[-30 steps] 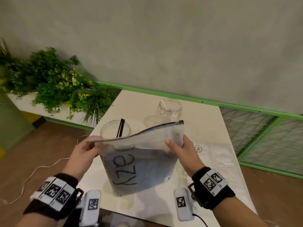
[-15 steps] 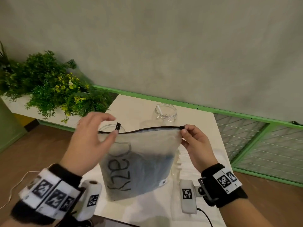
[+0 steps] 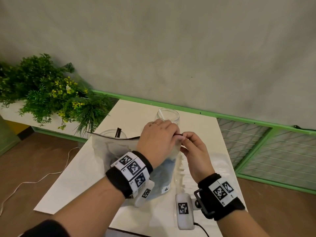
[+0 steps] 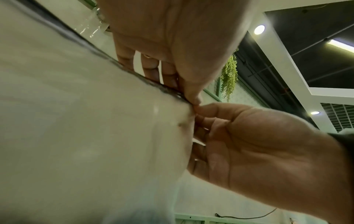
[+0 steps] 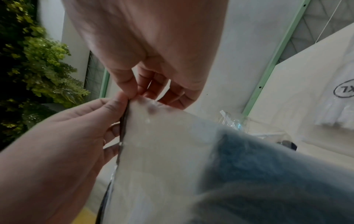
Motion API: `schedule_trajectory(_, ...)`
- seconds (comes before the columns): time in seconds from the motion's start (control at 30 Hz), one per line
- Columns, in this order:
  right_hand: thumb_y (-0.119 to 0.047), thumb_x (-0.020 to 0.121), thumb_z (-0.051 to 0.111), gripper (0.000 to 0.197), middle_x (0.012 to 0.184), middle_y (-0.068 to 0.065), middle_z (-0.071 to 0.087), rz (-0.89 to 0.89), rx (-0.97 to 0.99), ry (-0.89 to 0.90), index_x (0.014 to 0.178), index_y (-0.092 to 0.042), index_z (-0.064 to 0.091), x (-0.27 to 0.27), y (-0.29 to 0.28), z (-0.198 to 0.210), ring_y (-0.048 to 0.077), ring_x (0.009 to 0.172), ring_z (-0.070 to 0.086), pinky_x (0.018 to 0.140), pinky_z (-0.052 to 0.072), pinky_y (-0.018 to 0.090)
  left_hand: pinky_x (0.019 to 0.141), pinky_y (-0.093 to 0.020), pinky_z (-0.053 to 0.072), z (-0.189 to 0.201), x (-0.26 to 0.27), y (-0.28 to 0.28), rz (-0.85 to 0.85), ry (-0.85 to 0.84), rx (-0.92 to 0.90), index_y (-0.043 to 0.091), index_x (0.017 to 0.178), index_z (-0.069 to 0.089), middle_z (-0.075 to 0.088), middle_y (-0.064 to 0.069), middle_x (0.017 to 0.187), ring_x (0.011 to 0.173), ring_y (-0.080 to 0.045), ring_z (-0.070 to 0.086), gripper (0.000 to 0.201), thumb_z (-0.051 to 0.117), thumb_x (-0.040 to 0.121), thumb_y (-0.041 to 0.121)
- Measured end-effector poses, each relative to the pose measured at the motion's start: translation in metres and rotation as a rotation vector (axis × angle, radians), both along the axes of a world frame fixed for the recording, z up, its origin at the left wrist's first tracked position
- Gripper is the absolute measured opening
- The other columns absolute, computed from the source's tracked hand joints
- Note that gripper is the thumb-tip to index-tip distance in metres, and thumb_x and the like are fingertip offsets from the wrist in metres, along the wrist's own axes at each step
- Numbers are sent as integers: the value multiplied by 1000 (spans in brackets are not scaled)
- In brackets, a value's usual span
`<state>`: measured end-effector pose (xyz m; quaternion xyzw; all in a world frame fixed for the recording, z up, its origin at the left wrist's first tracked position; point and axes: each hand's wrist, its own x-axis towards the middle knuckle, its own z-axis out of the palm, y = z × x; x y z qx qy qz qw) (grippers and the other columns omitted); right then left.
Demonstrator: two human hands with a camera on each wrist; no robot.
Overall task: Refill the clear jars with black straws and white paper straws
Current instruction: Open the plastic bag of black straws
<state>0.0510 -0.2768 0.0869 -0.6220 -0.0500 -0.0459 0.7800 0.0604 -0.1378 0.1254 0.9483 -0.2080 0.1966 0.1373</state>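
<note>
Black wristbands (image 3: 130, 177) with checkered tags.

Head overhead; wrist cameras close, facing hands (image 3: 172, 141).

a circled "xl", seen mirrored as "7x", stands on the clear plastic packet (image 5: 343, 91) lying at the white table's right edge.

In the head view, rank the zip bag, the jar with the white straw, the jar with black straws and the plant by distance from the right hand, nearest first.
1. zip bag: its top corner is pinched by the right hand.
2. jar with the white straw: just behind the hands.
3. jar with black straws: behind the bag's left end.
4. plant: far left, off the table.
</note>
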Motion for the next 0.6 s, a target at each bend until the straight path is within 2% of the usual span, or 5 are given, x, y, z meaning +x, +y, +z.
schedule_trajectory(0.1, -3, 97, 46, 19, 80, 2, 56, -75, 11, 1, 83, -14, 54, 2, 5, 0, 15, 78, 51, 71, 44, 26, 75, -36, 41, -6, 0, 19, -14, -37, -48, 25, 91, 60, 61, 7, 90, 84, -19, 54, 35, 34, 94, 48)
schedule_trajectory(0.23, -2, 97, 44, 25, 78, -3, 54, -218, 143, 33, 79, -18, 52, 11, -16, -4, 12, 73, 51, 69, 43, 26, 65, -34, 44, -6, 3, 98, 86, -106, -95, 21, 84, 65, 65, 4, 81, 72, -23, 56, 35, 41, 89, 46)
schedule_trajectory(0.37, -4, 97, 45, 25, 80, -2, 54, -214, 110, 26, 81, -20, 54, 20, -24, -8, 12, 74, 52, 73, 43, 29, 69, -37, 43, 1, -14, 164, 228, -20, -48, 22, 88, 64, 65, 5, 86, 80, -21, 54, 21, 53, 92, 40)
schedule_trajectory(0.47, -4, 98, 44, 26, 82, -4, 54, -196, 129, 24, 81, -21, 54, 24, -20, -8, 10, 73, 51, 68, 44, 23, 70, -36, 41, 3, -26, 173, 274, -12, -99, 20, 89, 64, 64, 4, 86, 82, -21, 54, 11, 59, 91, 30)
schedule_trajectory(0.6, -4, 98, 42, 27, 82, -2, 55, -136, 125, 29, 81, -21, 53, 21, -19, -4, 11, 74, 55, 66, 48, 21, 71, -33, 40, 0, -32, 179, 267, 67, -214, 18, 92, 63, 61, 4, 88, 84, -19, 55, 11, 58, 91, 29)
